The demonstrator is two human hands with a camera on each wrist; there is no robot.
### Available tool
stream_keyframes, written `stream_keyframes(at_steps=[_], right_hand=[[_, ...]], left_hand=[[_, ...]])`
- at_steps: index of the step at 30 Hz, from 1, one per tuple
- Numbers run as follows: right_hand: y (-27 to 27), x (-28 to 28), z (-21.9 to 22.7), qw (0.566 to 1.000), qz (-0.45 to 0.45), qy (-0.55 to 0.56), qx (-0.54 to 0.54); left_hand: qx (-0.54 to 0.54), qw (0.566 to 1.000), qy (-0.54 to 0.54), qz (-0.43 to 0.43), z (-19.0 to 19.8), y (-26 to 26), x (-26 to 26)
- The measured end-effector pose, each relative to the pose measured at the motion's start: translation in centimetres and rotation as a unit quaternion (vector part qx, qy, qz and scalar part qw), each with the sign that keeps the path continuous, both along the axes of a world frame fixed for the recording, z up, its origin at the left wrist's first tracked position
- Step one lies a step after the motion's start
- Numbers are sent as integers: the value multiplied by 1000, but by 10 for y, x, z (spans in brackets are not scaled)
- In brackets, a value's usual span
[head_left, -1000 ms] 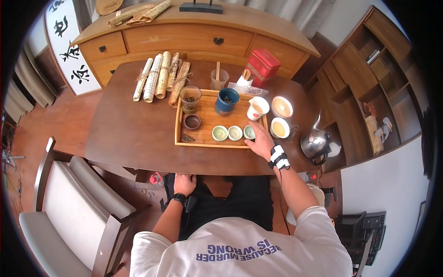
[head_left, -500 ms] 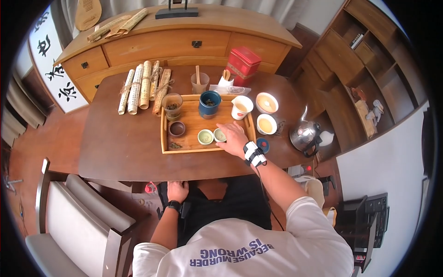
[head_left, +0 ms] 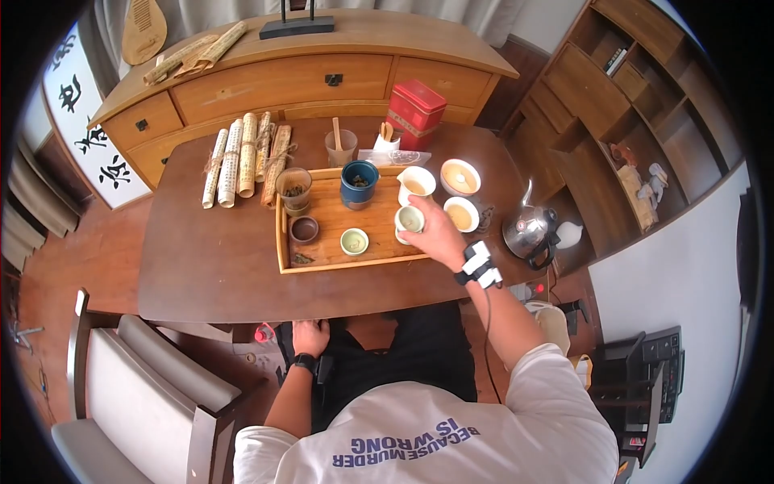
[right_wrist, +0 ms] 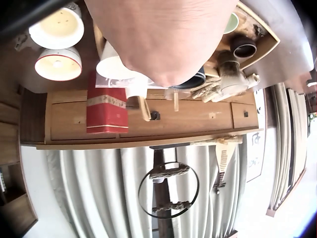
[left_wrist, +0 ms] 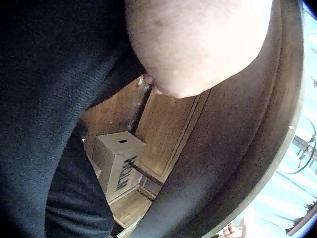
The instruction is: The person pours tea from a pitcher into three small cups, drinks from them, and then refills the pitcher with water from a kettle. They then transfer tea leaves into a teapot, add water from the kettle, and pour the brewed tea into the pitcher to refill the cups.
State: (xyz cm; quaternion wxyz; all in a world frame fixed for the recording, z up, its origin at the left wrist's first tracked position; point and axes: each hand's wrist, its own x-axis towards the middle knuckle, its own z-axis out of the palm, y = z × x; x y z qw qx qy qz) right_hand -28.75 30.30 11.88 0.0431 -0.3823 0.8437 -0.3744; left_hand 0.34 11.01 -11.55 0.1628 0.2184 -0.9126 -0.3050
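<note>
Grips a small pale green cup (head_left: 409, 216) in the right hand (head_left: 442, 236), with fingers and thumb curled narrowly round its side. Holds it at the right part of the wooden tray (head_left: 343, 216), mouth tipped toward the head camera, just in front of the white pitcher (head_left: 405, 190). Cannot tell from these views whether its base touches the tray.

Rests the left hand (head_left: 310, 335) loosely on the dark trousers (head_left: 435, 347), beside the near edge of the counter (head_left: 210, 266), with the fingertips partly hidden.

On the tray, near its front, shows a second green cup (head_left: 354, 242) well apart from the gripped one. Farther left, shows a small dark cup (head_left: 305, 231), with dark leaves (head_left: 302, 258) lying in front of it and a clear glass (head_left: 293, 190) standing behind it. Near the back, shows a blue canister (head_left: 359, 187) with leaves inside.

Just right of the tray, shows two white bowls (head_left: 460, 214) holding pale liquid, and beyond them a steel kettle (head_left: 526, 236). Behind the tray, shows a tumbler with a wooden stick (head_left: 340, 149), a white holder with wooden tools (head_left: 387, 143) and a red tin (head_left: 416, 114). To the left, shows tied scrolls (head_left: 242, 161).
</note>
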Motion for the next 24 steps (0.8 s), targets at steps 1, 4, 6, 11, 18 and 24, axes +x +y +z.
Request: stream_keyframes(at_steps=[1,4,6,11,18,24], right_hand=[[10,-14,-11,1000,-1,-11,-26],[35,-24,5,998,-52,-18,-35],[51,-36,3,995,-96,28,-9],[87,-67,-13,985,-164,55,10],[105,-81,-25,972,-175,134,75],[101,-68,-12,931,-156,257,206]], left_hand=[[2,1000,-3,1,1,0,0],[11,1000,-25,11,6,1,0],[5,1000,-23,10,3,1,0],[10,1000,5,9,6,2,0],[-11,999,31,5,1,2,-1],[-19,999,27,2,4,2,1]])
